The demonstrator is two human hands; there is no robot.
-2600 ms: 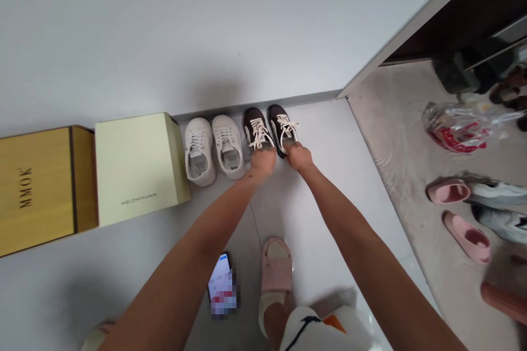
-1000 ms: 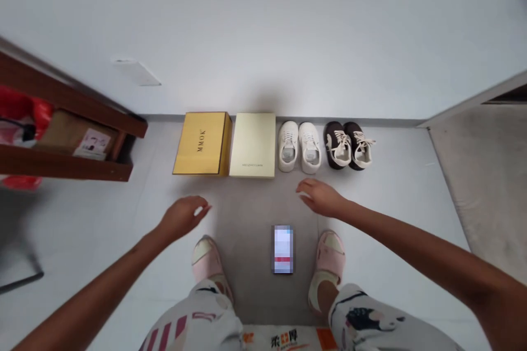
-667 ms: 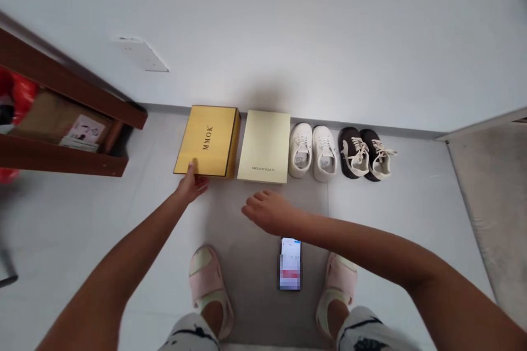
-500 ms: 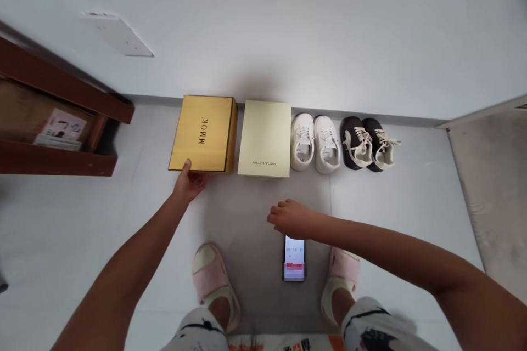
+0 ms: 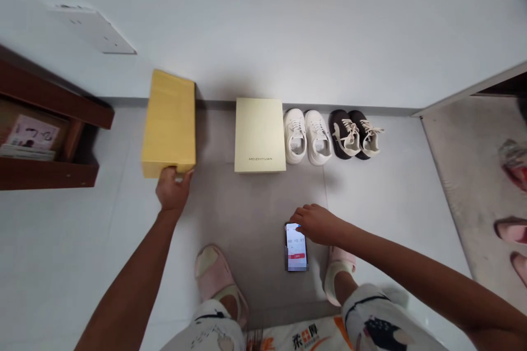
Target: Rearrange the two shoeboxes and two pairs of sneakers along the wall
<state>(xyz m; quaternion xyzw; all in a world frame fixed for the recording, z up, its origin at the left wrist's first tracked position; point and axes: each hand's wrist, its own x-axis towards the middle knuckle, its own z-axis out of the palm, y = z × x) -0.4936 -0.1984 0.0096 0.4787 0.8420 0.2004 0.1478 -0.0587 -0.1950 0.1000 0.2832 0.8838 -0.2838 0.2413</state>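
My left hand (image 5: 174, 189) grips the near end of a yellow box (image 5: 169, 123), which stands tipped on its side by the wall at the left. My right hand (image 5: 316, 222) hovers at the top edge of a phone (image 5: 297, 255) that lies on the floor with its screen lit; its fingers are curled, and whether they hold anything is hidden. A pale cream box (image 5: 260, 134) lies between the yellow box and a pair of white shoes (image 5: 307, 137). Dark brown shoes with cream laces (image 5: 354, 134) stand to the right of the white pair.
A dark red wooden frame (image 5: 45, 174) with papers inside is at the left. A white plate (image 5: 96, 32) is on the wall (image 5: 263, 27). Pink slippers (image 5: 513, 230) lie at the far right. Printed packaging (image 5: 304, 335) is between my feet at the bottom.
The yellow box has turned from lying lid up to its side and shifted left with my left hand. My right hand has moved slightly right. The view has shifted, showing more at the right.
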